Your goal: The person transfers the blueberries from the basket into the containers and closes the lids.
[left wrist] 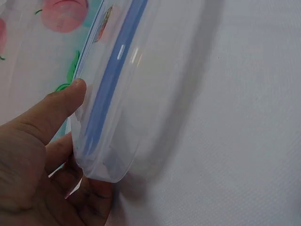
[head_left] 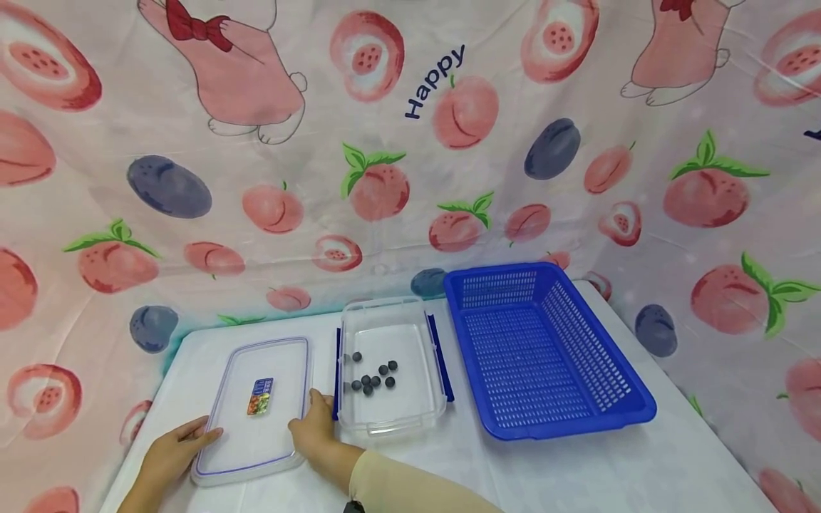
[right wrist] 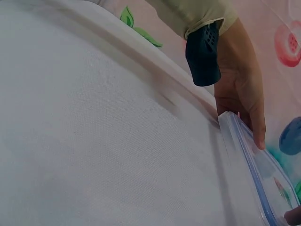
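Observation:
A clear rectangular plastic lid (head_left: 250, 445) with a blue sealing strip and a small printed label (head_left: 259, 396) is held between both hands at the left of the table. My left hand (head_left: 172, 456) grips its near left edge, and in the left wrist view the thumb (left wrist: 77, 89) lies on the upper side with fingers curled beneath. On the right edge my right hand (head_left: 316, 429) grips the lid, its thumb on the face. Right of it stands a clear plastic box (head_left: 400, 420) with blue side latches, holding several small dark balls (head_left: 367, 382).
A blue slotted basket (head_left: 513, 424) stands at the right of the table, close to the clear box. White cloth (head_left: 442, 470) covers the table. A fruit-printed curtain (head_left: 385, 235) hangs behind and along the sides.

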{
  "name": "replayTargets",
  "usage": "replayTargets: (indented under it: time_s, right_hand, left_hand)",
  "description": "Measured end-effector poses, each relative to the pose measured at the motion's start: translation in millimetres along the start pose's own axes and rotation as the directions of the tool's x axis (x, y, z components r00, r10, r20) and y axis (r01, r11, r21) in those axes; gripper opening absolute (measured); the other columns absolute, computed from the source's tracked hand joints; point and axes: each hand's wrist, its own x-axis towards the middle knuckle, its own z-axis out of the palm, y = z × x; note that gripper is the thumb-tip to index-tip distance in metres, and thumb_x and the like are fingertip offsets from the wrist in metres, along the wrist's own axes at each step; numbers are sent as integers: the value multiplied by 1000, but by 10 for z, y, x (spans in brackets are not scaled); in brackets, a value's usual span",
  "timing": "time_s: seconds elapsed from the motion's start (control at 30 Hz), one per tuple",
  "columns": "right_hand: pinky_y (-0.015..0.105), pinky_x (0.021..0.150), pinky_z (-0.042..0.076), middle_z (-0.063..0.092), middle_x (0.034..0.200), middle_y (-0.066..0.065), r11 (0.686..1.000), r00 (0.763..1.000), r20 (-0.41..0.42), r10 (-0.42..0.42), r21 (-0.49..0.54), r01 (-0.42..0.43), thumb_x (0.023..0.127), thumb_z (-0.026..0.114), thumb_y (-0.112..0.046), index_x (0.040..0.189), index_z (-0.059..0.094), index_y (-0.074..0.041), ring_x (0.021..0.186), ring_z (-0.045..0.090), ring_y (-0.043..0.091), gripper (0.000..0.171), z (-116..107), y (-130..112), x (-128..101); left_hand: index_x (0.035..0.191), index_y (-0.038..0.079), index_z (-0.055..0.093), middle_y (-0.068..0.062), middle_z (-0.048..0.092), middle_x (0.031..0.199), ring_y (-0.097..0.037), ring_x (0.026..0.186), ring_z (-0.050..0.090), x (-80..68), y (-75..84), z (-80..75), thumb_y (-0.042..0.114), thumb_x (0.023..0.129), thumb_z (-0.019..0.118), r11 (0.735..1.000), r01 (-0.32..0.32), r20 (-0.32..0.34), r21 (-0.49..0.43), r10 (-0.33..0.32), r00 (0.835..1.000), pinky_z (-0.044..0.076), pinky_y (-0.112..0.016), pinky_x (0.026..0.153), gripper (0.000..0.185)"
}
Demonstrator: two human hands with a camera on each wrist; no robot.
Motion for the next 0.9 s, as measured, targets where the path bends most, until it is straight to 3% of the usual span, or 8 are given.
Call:
replayTargets:
  time_s: [0.03, 0.1, 0.2, 0.3, 0.57, 0.7, 0.8, 0.9]
  right_hand:
    - [43, 105, 43, 47, 113, 11, 1000, 1000, -5, 8, 1, -8, 66, 65, 15, 129, 53, 9, 112, 53, 31, 64, 0, -2, -5]
    - [43, 104, 44, 47, 113, 10, 1000, 1000, -15, 16, 2, -16, 65, 65, 15, 127, 55, 7, 111, 54, 29, 63, -1, -9, -14]
    - [43, 103, 44, 50, 116, 11, 1000, 999, -19, 29, 3, -29, 66, 67, 13, 127, 56, 5, 112, 55, 31, 63, -8, -31, -19]
    - [44, 102, 45, 53, 117, 13, 999, 999, -4, 54, 6, -54, 67, 69, 11, 128, 57, 3, 112, 56, 33, 63, -18, -54, -18]
    - [46, 96, 50, 55, 111, 10, 983, 985, 72, 159, 84, -165, 71, 71, 10, 130, 56, -1, 107, 56, 31, 62, -48, -106, -43]
    - [44, 91, 51, 54, 104, 5, 982, 984, 90, 154, 96, -163, 69, 72, 11, 130, 55, 0, 99, 56, 25, 64, -59, -163, -52]
    - [41, 89, 51, 53, 101, 3, 980, 982, 113, 151, 111, -163, 68, 72, 12, 132, 53, 3, 95, 55, 21, 68, -78, -218, -49]
    - [37, 88, 52, 53, 100, 1, 975, 977, 145, 154, 135, -174, 68, 73, 13, 133, 53, 5, 93, 54, 18, 68, -117, -275, -33]
  left_hand:
    - [144, -5, 36, -34, 29, 147, -59, 135, 22, -5, -10, 4, 63, 89, 60, 1000, 6, 15, -23, -5, 1000, 24, -67, 107, 91]
    - [145, -7, 34, -34, 40, 144, -55, 127, 40, -12, -28, 12, 61, 89, 61, 998, 15, 29, -66, -13, 999, 39, -58, 103, 92]
    - [147, -7, 32, -22, 61, 118, -32, 96, 58, -9, -50, 20, 58, 88, 64, 990, 29, 37, -142, -24, 999, 52, -37, 80, 94]
    - [148, -7, 31, -8, 59, 106, -16, 83, 51, 0, -70, 20, 58, 87, 66, 981, 47, 46, -190, -39, 998, 47, -26, 64, 96]
    - [146, -12, 30, -32, 44, 142, -27, 110, 57, -55, -118, -48, 59, 88, 64, 985, 38, 54, -167, -29, 998, 53, -32, 82, 97]
    - [147, -12, 28, -30, 55, 124, -19, 98, 55, -120, -92, -112, 55, 89, 66, 978, 62, 46, -200, -54, 997, 50, -24, 74, 96]
    - [150, -10, 22, -8, 55, 96, -9, 83, 48, -173, -68, -155, 47, 92, 65, 968, 49, 37, -248, -42, 998, 43, -20, 65, 92]
    - [152, -8, 17, 6, 46, 85, -4, 74, 43, -230, -51, -172, 35, 95, 64, 939, 7, 22, -345, 1, 1000, 42, -19, 63, 86]
